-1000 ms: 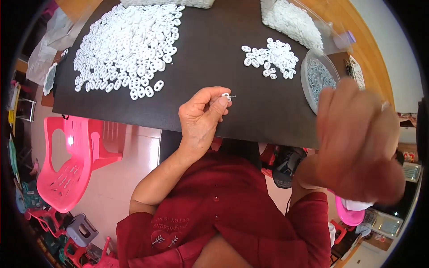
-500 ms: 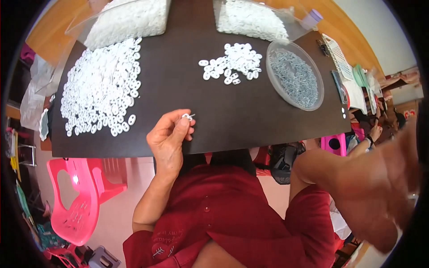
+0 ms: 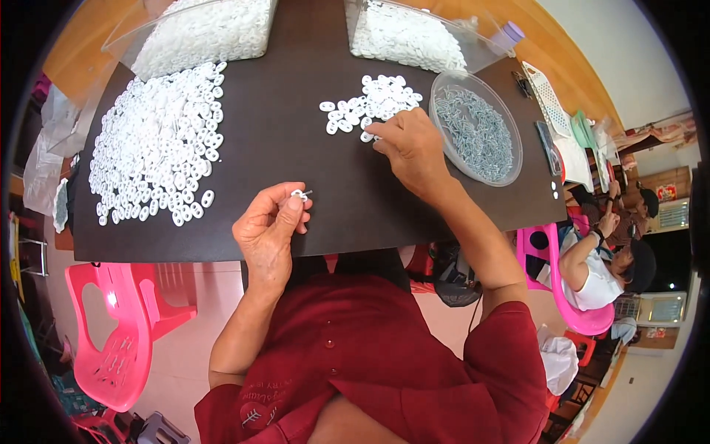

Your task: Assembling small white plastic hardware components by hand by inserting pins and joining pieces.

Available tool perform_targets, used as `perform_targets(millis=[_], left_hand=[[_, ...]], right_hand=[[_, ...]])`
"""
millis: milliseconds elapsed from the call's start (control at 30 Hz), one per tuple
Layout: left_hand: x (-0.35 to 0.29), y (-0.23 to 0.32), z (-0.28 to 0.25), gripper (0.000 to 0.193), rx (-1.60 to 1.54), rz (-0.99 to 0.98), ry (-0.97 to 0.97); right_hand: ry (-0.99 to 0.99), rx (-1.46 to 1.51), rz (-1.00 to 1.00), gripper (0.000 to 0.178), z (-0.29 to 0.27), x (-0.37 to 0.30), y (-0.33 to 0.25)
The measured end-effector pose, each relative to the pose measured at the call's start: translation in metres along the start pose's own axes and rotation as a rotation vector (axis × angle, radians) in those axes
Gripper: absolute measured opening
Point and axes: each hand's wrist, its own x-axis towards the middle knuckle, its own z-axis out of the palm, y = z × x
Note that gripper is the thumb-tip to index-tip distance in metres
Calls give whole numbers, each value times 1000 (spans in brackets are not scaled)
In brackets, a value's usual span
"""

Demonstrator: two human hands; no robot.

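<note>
Your left hand, just below the middle of the frame, has its thumb and forefinger pinched together on a small white piece, with a thin metal screw poking out of it toward the right. Your right hand, right of the frame's centre, reaches forward with its fingers bent and their tips at a white oval on the near edge of the small pile; you can't tell from here whether they have hold of it.

Just right of that hand, a round clear dish holds a mass of grey screws. At the left of the frame, well apart from your left hand, a far larger heap of two-holed white ovals spreads over the dark surface. Beyond the two piles, at the upper left and upper centre, stand clear boxes filled with white pieces. A purple-topped container is at the upper right.

Below the surface, a pink chair stands at the lower left; at the right edge of the frame sits another person in a white top.
</note>
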Motion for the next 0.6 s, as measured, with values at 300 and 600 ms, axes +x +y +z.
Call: perform_targets(millis=[300,600], left_hand=[[-1,0,-1,16,-2,2,-10],[2,3,1,16,-65,-52,12]], right_hand=[[-45,-97,-119,17,9,2,3],[-255,904,557,19,-7,3,-44]])
